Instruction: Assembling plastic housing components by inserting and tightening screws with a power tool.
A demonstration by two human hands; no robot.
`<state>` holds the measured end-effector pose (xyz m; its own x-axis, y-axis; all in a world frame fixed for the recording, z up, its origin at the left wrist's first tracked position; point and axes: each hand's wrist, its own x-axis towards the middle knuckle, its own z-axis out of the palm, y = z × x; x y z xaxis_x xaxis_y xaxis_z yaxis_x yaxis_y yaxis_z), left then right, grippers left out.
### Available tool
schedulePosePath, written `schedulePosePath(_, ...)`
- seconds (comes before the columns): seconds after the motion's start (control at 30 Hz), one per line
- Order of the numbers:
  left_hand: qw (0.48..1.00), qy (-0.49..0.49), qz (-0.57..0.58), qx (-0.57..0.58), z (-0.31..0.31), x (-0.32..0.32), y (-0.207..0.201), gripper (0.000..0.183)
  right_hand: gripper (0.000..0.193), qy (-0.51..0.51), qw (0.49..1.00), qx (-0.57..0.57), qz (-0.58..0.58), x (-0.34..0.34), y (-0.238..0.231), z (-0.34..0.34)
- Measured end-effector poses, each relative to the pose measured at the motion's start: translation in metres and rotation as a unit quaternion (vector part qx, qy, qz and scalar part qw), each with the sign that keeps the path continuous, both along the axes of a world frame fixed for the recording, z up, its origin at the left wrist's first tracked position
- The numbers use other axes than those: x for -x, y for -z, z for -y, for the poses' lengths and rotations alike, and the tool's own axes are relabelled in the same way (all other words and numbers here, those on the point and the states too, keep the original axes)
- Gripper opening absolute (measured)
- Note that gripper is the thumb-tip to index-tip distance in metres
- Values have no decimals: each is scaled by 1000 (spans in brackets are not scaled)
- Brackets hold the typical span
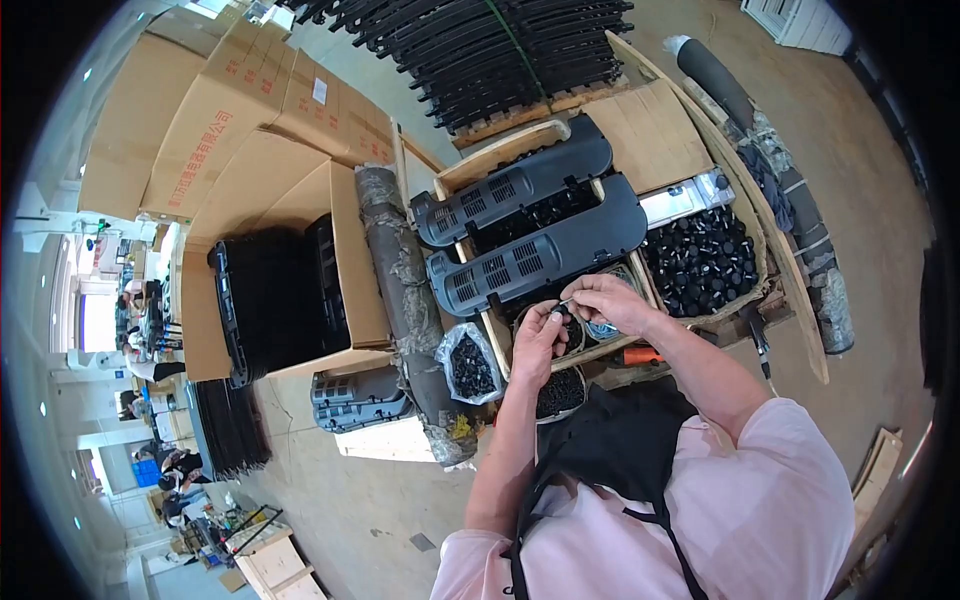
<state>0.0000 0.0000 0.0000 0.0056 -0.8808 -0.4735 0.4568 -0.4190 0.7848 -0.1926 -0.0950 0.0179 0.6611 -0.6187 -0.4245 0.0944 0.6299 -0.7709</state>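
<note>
My left hand [540, 342] and my right hand [610, 302] meet over the near edge of the work stand. Both are closed in a pinch. A tiny dark piece shows at my left fingertips, and a small pale, thin piece at my right ones; their kinds are too small to make out. Just beyond my hands lies a long dark grey plastic housing [540, 255] with vent slots. A second such housing [520, 190] lies behind it. Below my hands, small parts fill a bin that my fingers partly hide.
Right of the housings is a box of black round knobs [702, 262]. A bag of small black parts [470, 365] sits at the left, beside a wrapped roller [400, 290]. An orange-handled tool [640, 355] lies near my right forearm. An open carton [360, 290] holds black parts.
</note>
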Motion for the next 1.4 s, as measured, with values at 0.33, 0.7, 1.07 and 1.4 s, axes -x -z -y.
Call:
schedulePosePath(0.33,998,21,55,11,-3,-18,-13,27,23,-21,973,168,-157,-24,-11,-5)
schedulePosePath(0.7,928,111,346,85,-2,-62,-24,30,21,-65,952,216,-205,-70,-24,-8)
schedulePosePath(1.07,809,96,566,125,20,-112,-40,32,25,5,886,374,-275,-133,7,-1)
schedulePosePath(1.4,758,150,628,94,32,-121,-37,31,18,-39,796,506,-328,-150,13,7)
